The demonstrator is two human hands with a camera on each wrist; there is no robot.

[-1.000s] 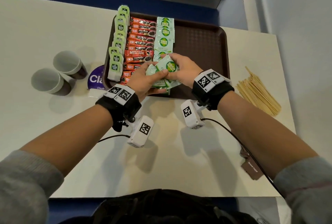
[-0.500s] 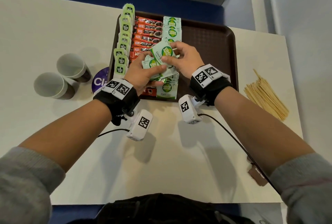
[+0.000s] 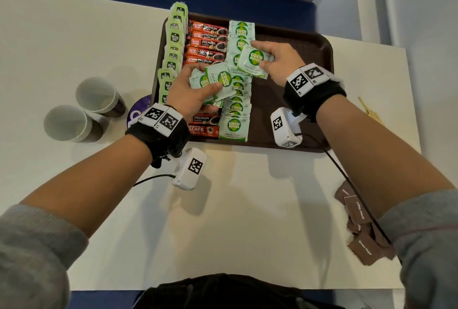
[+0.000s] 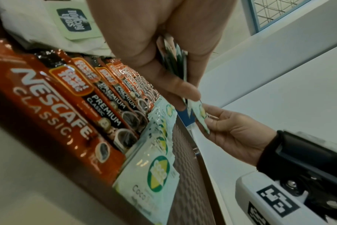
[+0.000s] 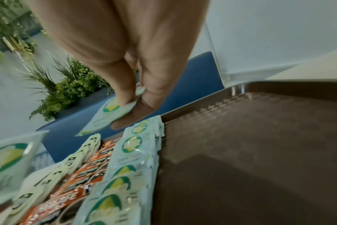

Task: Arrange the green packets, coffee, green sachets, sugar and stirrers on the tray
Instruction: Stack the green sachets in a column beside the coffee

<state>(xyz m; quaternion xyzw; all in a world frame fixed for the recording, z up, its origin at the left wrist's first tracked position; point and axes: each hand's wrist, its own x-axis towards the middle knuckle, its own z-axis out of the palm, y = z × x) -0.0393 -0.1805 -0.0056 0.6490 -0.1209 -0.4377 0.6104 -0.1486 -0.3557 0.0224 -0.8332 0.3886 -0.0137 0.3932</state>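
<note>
Tray (image 3: 297, 43) of brown plastic sits at the far middle of the table (image 3: 74, 36), and three columns already run along its left part: green packets (image 3: 173, 56) at the far left edge, coffee sticks (image 3: 208, 43) beside them, and the green sachets column (image 3: 239, 100) to their right. The right half of the tray is bare. The stirrers (image 3: 369, 111) lie on the table right of the tray, mostly hidden by the right arm, and the brown sugar packets (image 3: 361, 234) lie at the near right.

The left hand (image 3: 188, 93) grips a fanned stack of sachets (image 3: 218, 80) over the coffee column. The right hand (image 3: 275, 61) pinches a single sachet (image 3: 255, 61) between thumb and fingers, just above the far part of the sachet column.

To do this well, I judge the single sachet should go down flat, logo up, overlapping its neighbour evenly and with its edges in line with the column, while the left hand holds the stack clear of the coffee.

Half a second ago both hands met on the stack; now the right has drawn one sachet away to the far right, and the near end of the column lies uncovered
</note>
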